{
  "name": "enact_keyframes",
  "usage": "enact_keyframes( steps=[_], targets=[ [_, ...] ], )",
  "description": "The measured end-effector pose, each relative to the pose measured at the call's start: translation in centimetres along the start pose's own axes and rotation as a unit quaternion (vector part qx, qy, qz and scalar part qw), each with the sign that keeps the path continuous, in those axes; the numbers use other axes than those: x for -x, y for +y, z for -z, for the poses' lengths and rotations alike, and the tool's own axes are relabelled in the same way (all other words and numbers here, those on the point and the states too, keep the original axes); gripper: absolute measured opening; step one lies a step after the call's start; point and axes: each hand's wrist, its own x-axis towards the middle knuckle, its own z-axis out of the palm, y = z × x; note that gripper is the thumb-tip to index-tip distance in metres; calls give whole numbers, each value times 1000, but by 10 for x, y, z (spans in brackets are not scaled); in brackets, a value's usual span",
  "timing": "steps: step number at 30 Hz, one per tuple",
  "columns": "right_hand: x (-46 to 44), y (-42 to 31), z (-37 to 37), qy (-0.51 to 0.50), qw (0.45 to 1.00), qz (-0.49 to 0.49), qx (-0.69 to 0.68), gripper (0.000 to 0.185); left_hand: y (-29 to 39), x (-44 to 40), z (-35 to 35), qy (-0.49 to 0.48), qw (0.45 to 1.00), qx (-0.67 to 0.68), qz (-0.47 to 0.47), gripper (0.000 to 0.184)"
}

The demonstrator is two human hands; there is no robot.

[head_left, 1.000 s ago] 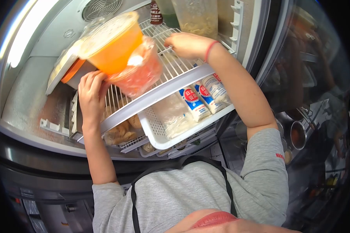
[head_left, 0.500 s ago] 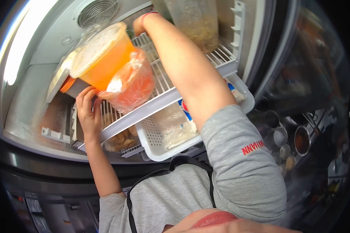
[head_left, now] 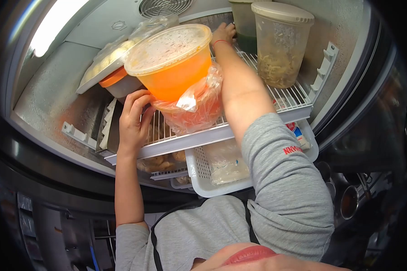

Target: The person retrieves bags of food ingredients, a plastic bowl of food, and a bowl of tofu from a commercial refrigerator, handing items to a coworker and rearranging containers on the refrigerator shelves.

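Note:
My left hand has its bent fingers and thumb closed at the left rim of a plastic-wrapped bowl with orange contents. A lidded translucent orange tub sits on top of that bowl, tilted a little. My right arm reaches past the tub to the back of the fridge shelf. There my right hand, fingers bent and slightly apart, is beside a tall container with dark green contents; I cannot tell whether it touches it. A lidded clear container of pale strips stands to the right.
Left of the tub are a container with an orange lid and a wrapped white tray. The wire shelf has a white front edge. Below it hangs a white basket with bagged food. A fan grille is on the back wall.
The view has shifted, so the fridge contents appear further right and lower. My right hand, partly hidden before, now shows its fingers by the green container. My left hand stays at the bowl.

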Motion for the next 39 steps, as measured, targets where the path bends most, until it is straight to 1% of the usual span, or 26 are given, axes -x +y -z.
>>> enact_keyframes(
  steps=[1, 2, 3, 5, 6, 7, 9, 10, 12, 13, 14, 17, 19, 20, 21, 23, 24, 25, 26, 27, 29, 30, 32, 33, 35, 39],
  targets=[
    [5, -4, -2, 58, 997, 19, 43, 61, -1, 0, 0, 2, 1000, 2, 1, 24],
    [9, -8, 10, -16, 999, -39, 6, 77, -1, 0, 0, 5, 1000, 4, 2, 24],
    [1, -7, 5, -14, 999, -41, 3, 77, -2, -2, 0, 3, 1000, 4, -1, 24],
    [-15, 5, -11, -19, 985, -145, -92, 92, -2, -1, 0, -5, 1000, 7, 3, 23],
    [-23, 6, -20, -14, 981, -160, -104, 96, -5, -1, 0, -7, 1000, 13, 5, 23],
    [-24, 7, -24, -13, 981, -165, -106, 96, -4, -1, -1, -11, 1000, 13, 2, 23],
    [-28, 6, -27, 37, 960, -155, -230, 88, -2, -2, -1, -7, 1000, 9, 3, 23],
    [-24, 8, -26, 37, 959, -159, -232, 88, -2, -2, -2, -3, 1000, 12, 3, 23],
    [-21, 10, -20, -3, 974, -135, -180, 69, -2, -4, -4, -1, 1000, 8, -3, 23],
    [-29, 17, -24, -5, 974, -137, -180, 69, -1, -2, -4, 0, 1000, 4, -4, 23],
    [-43, 20, -22, -16, 929, -169, -328, 60, 0, -2, -4, 2, 1000, 2, -3, 23],
    [-48, 27, -19, -33, 943, -117, -308, 46, 1, -2, -4, 5, 1000, 4, -5, 24],
    [-51, 32, -30, 38, 979, -35, -197, 44, -1, -1, -4, 0, 1000, 12, -1, 25],
    [-43, 33, -26, 18, 983, -40, -176, 42, -1, -1, -4, 4, 1000, 14, -3, 25],
    [-40, 34, -27, 17, 984, -41, -174, 42, -1, -1, -5, 3, 1000, 15, -1, 25],
    [-40, 40, -34, 36, 996, 37, -67, 47, -2, -1, -5, 6, 1000, 15, -5, 25],
    [-40, 40, -39, 35, 996, 38, -66, 47, -2, 0, -5, 7, 1000, 15, -4, 25],
    [-36, 35, -41, 70, 951, -48, -298, 49, -1, 0, -4, 6, 1000, 11, -7, 25],
    [-34, 30, -42, 99, 844, -129, -512, 52, -1, 0, -4, 7, 1000, 6, -10, 25],
    [-31, 29, -41, 96, 844, -127, -513, 52, -1, 0, -3, 9, 1000, 4, -9, 25],
    [-25, 30, -31, 142, 916, -121, -355, 57, 0, 0, -3, 5, 1000, 9, -5, 24],
    [-22, 27, -27, 138, 917, -120, -354, 57, 0, 0, -3, 2, 1000, 18, 4, 23],
    [-16, 17, -9, 112, 930, -158, -311, 60, -1, -1, -3, 3, 1000, 24, 7, 23],
    [-7, 18, 1, 111, 931, -159, -311, 60, -1, -1, -3, 1, 999, 31, 8, 23],
    [6, 20, 16, 62, 937, -100, -328, 62, -2, 0, -3, -1, 999, 31, 9, 23],
    [-17, 34, -16, 87, 938, -113, -314, 61, -3, 0, -3, -7, 1000, 27, 12, 23]
  ],
)
